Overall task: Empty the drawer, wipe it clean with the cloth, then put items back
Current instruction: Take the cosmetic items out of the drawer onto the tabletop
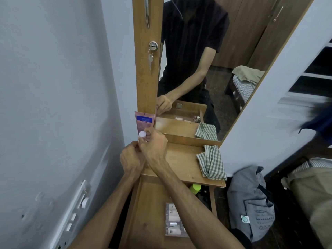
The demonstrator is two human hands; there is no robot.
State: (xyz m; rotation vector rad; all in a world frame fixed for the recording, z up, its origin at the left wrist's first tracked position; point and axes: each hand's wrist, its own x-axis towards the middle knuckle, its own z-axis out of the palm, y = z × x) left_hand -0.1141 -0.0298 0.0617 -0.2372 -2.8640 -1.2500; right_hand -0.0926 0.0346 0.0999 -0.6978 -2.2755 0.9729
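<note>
I am standing at a wooden shelf (179,159) under a mirror (206,60), with a grey wall to the left of it and the open drawer (147,212) pulled out just below it. Both my hands are working at the shelf's far left corner, where a pink tube (144,122) is standing on its white cap (142,134), long axis upright, leaning against the mirror's wooden frame. The tube is lying straight ahead of my right hand (154,146), whose fingers are curling round the cap end and touching it. My left hand (132,159) is sitting just behind and left of it, fingers curled in toward the same spot; I cannot tell whether it is gripping anything. The right hand is the nearer one to the tube.

The tube is looking flat and soft, pink with a blue label, its crimped end uppermost. The checked cloth (212,163) is lying crumpled at the shelf's right end, well apart from my hands. Below the shelf, a clear pack of small bottles (173,220) and a green-lidded jar (195,188) are waiting in the drawer, so I judge the emptying is not yet done.
</note>
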